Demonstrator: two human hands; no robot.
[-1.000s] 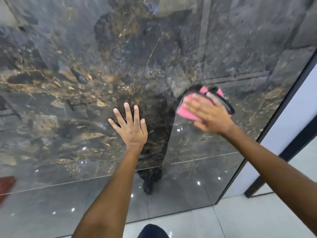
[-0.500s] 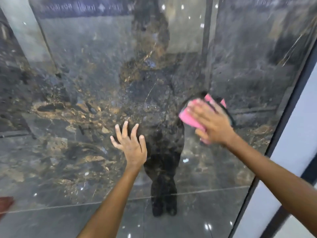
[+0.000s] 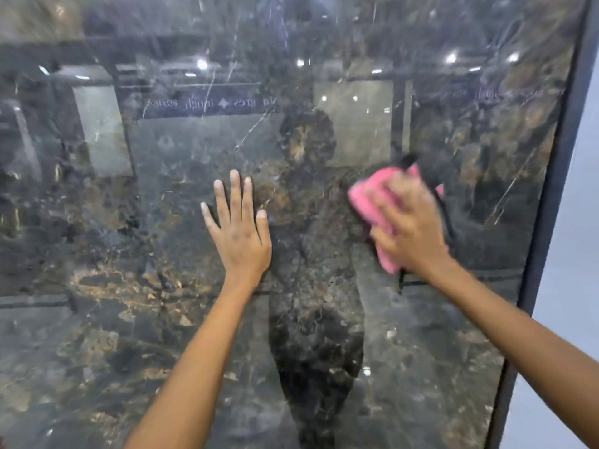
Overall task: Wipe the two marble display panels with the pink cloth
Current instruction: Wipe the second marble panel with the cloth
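A dark glossy marble panel (image 3: 129, 254) with gold-brown veins fills the view and reflects a showroom and a person. My left hand (image 3: 236, 231) lies flat against it near the centre, fingers straight and pointing up. To the right, my right hand (image 3: 411, 228) presses the pink cloth (image 3: 366, 196) against the panel; the hand is blurred and covers most of the cloth. Only one panel is in view.
A dark frame strip (image 3: 557, 189) runs down the panel's right edge, with a pale grey wall (image 3: 580, 254) beyond it. Ceiling lights glare in the upper part of the polished surface.
The view has tilted upward, so the floor and the panel's bottom edge have left the frame. Both hands now sit higher on the panel, the right one still rubbing with the cloth.
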